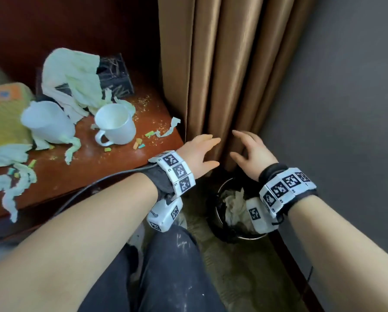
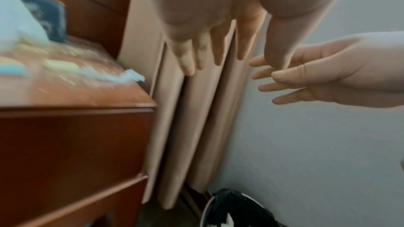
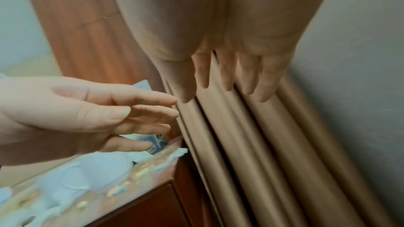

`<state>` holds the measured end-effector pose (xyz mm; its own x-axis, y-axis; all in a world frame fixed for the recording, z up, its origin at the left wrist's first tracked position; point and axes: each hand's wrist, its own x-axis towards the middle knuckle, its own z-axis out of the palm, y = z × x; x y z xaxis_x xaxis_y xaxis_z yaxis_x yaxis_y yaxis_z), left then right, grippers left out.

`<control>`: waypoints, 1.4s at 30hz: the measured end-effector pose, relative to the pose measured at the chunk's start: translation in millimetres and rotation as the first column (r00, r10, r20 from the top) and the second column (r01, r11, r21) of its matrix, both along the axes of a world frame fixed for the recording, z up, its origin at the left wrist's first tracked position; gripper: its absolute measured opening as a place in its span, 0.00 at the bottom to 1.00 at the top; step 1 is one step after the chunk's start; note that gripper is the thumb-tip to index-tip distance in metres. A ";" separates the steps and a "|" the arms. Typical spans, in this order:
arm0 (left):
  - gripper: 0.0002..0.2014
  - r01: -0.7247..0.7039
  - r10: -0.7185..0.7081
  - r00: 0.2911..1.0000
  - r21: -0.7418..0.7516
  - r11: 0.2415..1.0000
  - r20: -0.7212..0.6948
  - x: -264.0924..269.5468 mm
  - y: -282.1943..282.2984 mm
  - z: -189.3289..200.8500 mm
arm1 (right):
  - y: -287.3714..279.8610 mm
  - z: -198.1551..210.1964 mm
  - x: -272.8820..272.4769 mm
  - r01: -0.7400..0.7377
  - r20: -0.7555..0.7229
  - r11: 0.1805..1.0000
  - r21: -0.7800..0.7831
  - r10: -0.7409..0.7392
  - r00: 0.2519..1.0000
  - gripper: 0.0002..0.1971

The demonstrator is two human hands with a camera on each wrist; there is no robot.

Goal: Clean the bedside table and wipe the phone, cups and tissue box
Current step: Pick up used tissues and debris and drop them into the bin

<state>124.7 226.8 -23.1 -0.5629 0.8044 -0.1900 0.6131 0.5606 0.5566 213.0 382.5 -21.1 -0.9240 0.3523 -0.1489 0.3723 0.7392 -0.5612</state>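
Note:
The reddish wooden bedside table (image 1: 112,167) stands at the left, strewn with torn tissue (image 1: 71,73), crumbs and small coloured scraps. On it an upright white mug (image 1: 115,123) sits beside a tipped white cup (image 1: 46,122). A dark tissue box (image 1: 115,75) at the back is half draped in tissue. My left hand (image 1: 202,152) and right hand (image 1: 251,149) hover side by side off the table's right edge, above a waste bin (image 1: 251,238). Both have spread fingers and hold nothing, as the left wrist view (image 2: 242,47) and right wrist view (image 3: 227,78) confirm.
Crumpled tissue (image 1: 233,206) lies in the black-lined bin on the floor. A tan curtain (image 1: 222,64) hangs just behind the hands, with a grey wall (image 1: 346,109) to the right. A yellow-green cushion (image 1: 4,118) borders the table's left. My knee (image 1: 166,266) is below.

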 end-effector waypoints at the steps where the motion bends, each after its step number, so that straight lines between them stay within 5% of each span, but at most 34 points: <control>1: 0.31 -0.013 0.013 1.000 0.014 1.000 -0.025 -1.7 -14.1 10.2 | -11.5 10.4 -5.8 -0.025 -0.019 1.000 0.014 0.025 1.000 0.30; 10: 0.31 -0.308 0.307 0.939 0.018 0.951 -0.157 -37.0 -179.7 64.0 | -131.5 64.3 -67.8 -0.223 -0.056 0.971 0.084 0.228 0.972 0.27; 16: 0.36 -0.611 0.581 0.791 -0.200 0.766 -0.190 -66.9 -307.6 31.1 | -235.7 62.9 -119.8 -0.441 0.022 0.898 0.021 0.440 0.898 0.26; 20: 0.44 -0.633 0.599 0.772 -0.341 0.695 -0.212 -83.0 -360.5 3.2 | -292.0 44.3 -152.5 -0.484 0.066 0.875 0.020 0.482 0.874 0.26; 27: 0.55 -0.530 0.520 0.839 -0.463 0.710 -0.163 -108.0 -390.2 -22.2 | -338.7 -2.8 -197.4 -0.519 0.280 0.849 0.101 0.476 0.834 0.30; 37: 0.48 -0.541 0.541 0.834 -0.344 0.767 -0.106 -130.1 -378.9 -31.8 | -369.7 -27.9 -220.5 -0.561 0.359 0.800 0.213 0.469 0.807 0.38; 42: 0.41 -0.597 0.585 0.798 -0.325 0.733 -0.146 -139.9 -373.9 -35.4 | -380.3 -30.3 -229.2 -0.574 0.345 0.784 0.236 0.485 0.804 0.48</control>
